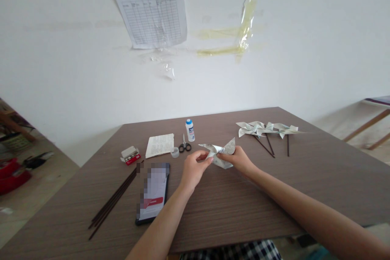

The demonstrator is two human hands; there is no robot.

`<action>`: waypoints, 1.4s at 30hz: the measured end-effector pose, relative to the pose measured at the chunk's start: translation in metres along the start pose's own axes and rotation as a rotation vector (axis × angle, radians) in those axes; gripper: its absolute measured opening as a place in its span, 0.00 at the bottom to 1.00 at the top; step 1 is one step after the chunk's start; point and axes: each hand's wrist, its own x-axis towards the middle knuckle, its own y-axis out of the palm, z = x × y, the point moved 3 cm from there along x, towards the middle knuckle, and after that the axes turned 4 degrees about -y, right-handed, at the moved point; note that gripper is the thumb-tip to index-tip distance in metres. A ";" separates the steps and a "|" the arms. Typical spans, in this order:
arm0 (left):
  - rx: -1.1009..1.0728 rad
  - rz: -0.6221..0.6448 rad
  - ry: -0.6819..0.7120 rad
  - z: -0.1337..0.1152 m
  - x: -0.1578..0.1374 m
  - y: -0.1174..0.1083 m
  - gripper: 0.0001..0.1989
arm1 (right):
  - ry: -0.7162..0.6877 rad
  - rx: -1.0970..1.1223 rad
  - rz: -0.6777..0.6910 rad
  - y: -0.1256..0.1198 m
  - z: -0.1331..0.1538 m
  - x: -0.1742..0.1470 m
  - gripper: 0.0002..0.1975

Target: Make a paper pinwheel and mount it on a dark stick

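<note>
Above the middle of the table, a paper pinwheel [224, 163] of printed paper is held between both hands. My left hand [195, 165] pinches its left side near the centre, thumb and forefinger together. From the right, my right hand [238, 159] grips it with the thumb laid near the centre. Folded blades stick up at the left and right. The fingers behind the paper are hidden. Several finished-looking pinwheels [258, 128] on dark sticks [264, 146] lie at the back right of the table.
On the brown table [237, 211] are a phone [155, 195], several dark sticks [114, 201], a small open box [131, 155], a stack of printed paper [160, 145], black-handled scissors [184, 146], a roll of tape [174, 152] and a white bottle with blue cap [190, 131]. A wall stands behind.
</note>
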 end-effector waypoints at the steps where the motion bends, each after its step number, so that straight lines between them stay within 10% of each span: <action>1: -0.004 0.001 -0.009 0.000 0.000 0.000 0.03 | 0.002 -0.004 -0.003 0.000 0.000 0.000 0.20; 42: 0.092 -0.130 -0.017 -0.006 0.002 -0.015 0.07 | -0.005 -0.171 -0.009 -0.012 -0.009 0.012 0.15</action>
